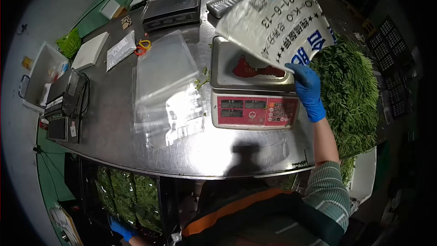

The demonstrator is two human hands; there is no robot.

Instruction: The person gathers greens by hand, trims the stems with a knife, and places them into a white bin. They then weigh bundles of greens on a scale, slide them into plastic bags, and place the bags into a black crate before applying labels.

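Observation:
My right hand, in a blue glove, grips the lower edge of a printed white woven sack, which is raised over the red and white scale. The scale's metal pan shows below the sack, with a dark red patch on it. Beside the scale, a pile of leafy greens rises on the right. Down at the lower left, my left hand, also gloved in blue, is at the front of a black crate holding bagged greens; its fingers are mostly hidden.
Clear plastic bags lie on the metal table, left of the scale. Farther left are scissors, a white packet, a label printer and a white bin. A black scale stands at the back.

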